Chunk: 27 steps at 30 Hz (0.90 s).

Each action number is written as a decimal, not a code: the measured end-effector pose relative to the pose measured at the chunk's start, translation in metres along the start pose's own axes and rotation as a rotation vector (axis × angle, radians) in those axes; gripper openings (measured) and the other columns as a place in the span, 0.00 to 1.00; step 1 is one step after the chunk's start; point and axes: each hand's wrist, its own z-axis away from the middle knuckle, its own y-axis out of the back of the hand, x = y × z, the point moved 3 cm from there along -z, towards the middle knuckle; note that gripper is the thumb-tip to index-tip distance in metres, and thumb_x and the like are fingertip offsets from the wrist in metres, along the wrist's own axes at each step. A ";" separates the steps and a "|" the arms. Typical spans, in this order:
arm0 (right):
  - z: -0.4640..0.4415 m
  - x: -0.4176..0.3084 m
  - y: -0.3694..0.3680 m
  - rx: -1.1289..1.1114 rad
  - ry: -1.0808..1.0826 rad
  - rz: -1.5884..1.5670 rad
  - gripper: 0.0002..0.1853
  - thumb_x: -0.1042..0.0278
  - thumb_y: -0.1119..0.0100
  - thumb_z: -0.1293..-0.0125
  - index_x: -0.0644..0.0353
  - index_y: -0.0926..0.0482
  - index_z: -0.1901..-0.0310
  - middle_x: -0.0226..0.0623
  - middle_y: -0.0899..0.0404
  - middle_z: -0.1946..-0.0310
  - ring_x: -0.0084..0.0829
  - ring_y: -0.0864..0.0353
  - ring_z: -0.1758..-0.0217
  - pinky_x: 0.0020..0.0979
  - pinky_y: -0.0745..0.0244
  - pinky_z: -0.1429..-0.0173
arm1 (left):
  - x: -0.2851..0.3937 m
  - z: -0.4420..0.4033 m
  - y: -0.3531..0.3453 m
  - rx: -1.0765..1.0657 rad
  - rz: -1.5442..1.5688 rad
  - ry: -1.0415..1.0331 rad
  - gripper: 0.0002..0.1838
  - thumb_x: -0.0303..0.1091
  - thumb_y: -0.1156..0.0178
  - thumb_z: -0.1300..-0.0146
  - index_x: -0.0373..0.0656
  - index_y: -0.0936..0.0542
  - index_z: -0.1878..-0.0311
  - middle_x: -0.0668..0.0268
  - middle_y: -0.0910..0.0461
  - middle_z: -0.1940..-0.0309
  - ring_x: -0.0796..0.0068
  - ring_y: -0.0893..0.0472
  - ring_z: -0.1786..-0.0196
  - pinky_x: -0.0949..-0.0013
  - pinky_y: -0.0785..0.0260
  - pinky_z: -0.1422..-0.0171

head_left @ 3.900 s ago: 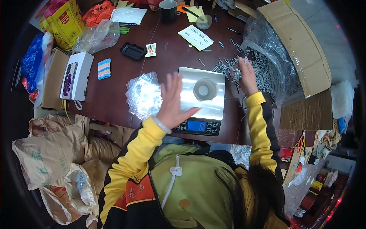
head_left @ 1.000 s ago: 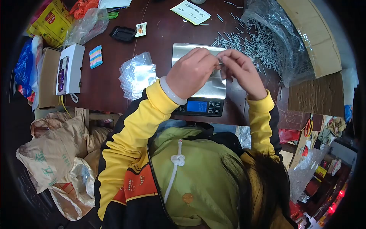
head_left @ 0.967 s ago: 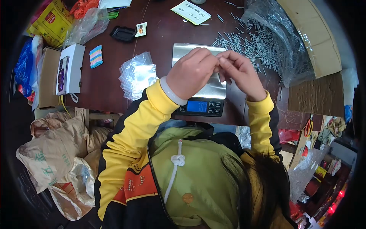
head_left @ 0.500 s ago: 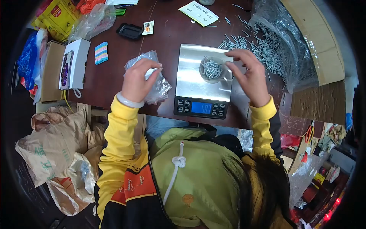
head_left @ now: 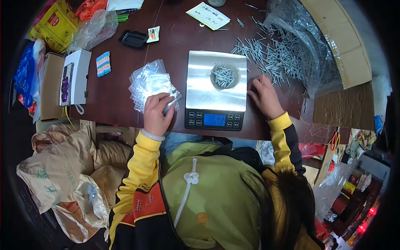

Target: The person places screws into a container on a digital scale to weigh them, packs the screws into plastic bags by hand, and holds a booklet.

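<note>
My left hand [head_left: 158, 110] is bent over a fanned pile of clear plastic bags [head_left: 143, 81], its fingers closed on the top bag [head_left: 159, 83]. Right of it, a digital scale [head_left: 196, 98] carries a small round cup [head_left: 230, 86] filled with thin silver nails or screws [head_left: 224, 76]. Its blue display [head_left: 214, 120] is lit, but the digits are blurred. Beside the scale's right edge rests my right hand [head_left: 265, 98], fingers curled together. Whatever may be between those fingertips is hidden.
A heap of loose silver fasteners [head_left: 283, 54] spills from a plastic-lined cardboard box [head_left: 343, 46] at right. A handwritten paper [head_left: 208, 16] lies at the back. Toward the left are a black tray [head_left: 133, 38], a small packet [head_left: 153, 34], a striped cloth-like item [head_left: 103, 64] and a white box [head_left: 79, 77].
My left hand has come down and right, closing over the bags, which now lie more fanned out. My right hand has dropped from beside the cup to the scale's right edge, and its fingers have curled.
</note>
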 end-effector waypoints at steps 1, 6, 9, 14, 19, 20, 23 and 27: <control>-0.002 0.003 0.000 -0.001 0.007 0.041 0.09 0.75 0.37 0.45 0.61 0.24 0.62 0.42 0.28 0.63 0.45 0.29 0.50 0.40 0.32 0.47 | -0.001 -0.001 0.000 0.020 -0.001 -0.004 0.10 0.24 0.37 0.47 0.37 0.18 0.60 0.58 0.21 0.61 0.55 0.24 0.57 0.62 0.31 0.50; 0.020 0.031 0.044 0.192 -0.172 -0.107 0.08 0.75 0.39 0.40 0.63 0.24 0.59 0.41 0.26 0.70 0.39 0.27 0.69 0.32 0.31 0.63 | -0.008 -0.002 0.007 0.044 0.028 0.082 0.04 0.21 0.40 0.44 0.37 0.20 0.64 0.57 0.21 0.68 0.54 0.24 0.62 0.61 0.31 0.55; 0.046 0.043 0.063 0.146 -0.229 -0.074 0.09 0.77 0.38 0.41 0.63 0.21 0.58 0.35 0.26 0.69 0.26 0.29 0.70 0.25 0.33 0.63 | -0.011 -0.002 0.006 0.046 0.051 0.121 0.03 0.21 0.39 0.44 0.37 0.20 0.66 0.57 0.22 0.70 0.55 0.24 0.64 0.61 0.32 0.58; 0.072 0.036 0.059 0.027 -0.154 -0.040 0.07 0.79 0.36 0.46 0.62 0.21 0.64 0.38 0.24 0.61 0.35 0.26 0.57 0.31 0.31 0.51 | -0.012 -0.002 0.004 0.044 0.102 0.173 0.03 0.22 0.37 0.44 0.36 0.20 0.66 0.58 0.22 0.70 0.56 0.23 0.65 0.62 0.31 0.59; 0.065 0.036 0.036 0.074 -0.019 -0.035 0.08 0.77 0.35 0.48 0.60 0.22 0.66 0.40 0.24 0.59 0.44 0.26 0.50 0.37 0.32 0.46 | -0.005 -0.006 0.011 0.071 0.112 0.152 0.03 0.22 0.39 0.41 0.35 0.20 0.64 0.57 0.22 0.69 0.58 0.21 0.65 0.65 0.30 0.59; 0.060 0.041 0.032 0.079 -0.036 -0.028 0.07 0.78 0.37 0.46 0.62 0.24 0.66 0.41 0.24 0.63 0.46 0.26 0.53 0.39 0.31 0.49 | -0.004 -0.007 0.013 0.083 0.116 0.138 0.02 0.22 0.39 0.40 0.35 0.20 0.64 0.57 0.22 0.69 0.58 0.21 0.64 0.65 0.29 0.58; 0.039 0.046 0.023 0.155 -0.080 -0.019 0.07 0.81 0.39 0.44 0.64 0.26 0.64 0.43 0.26 0.65 0.44 0.24 0.59 0.35 0.29 0.55 | 0.002 -0.009 0.019 0.145 0.099 0.123 0.02 0.22 0.40 0.39 0.35 0.20 0.63 0.56 0.22 0.68 0.58 0.21 0.64 0.66 0.29 0.58; 0.019 0.051 0.019 0.197 -0.089 -0.009 0.06 0.81 0.40 0.42 0.65 0.26 0.64 0.43 0.25 0.66 0.44 0.23 0.62 0.35 0.28 0.57 | 0.004 -0.009 0.035 0.187 0.107 0.168 0.02 0.23 0.40 0.38 0.34 0.21 0.65 0.57 0.22 0.69 0.60 0.21 0.67 0.67 0.30 0.60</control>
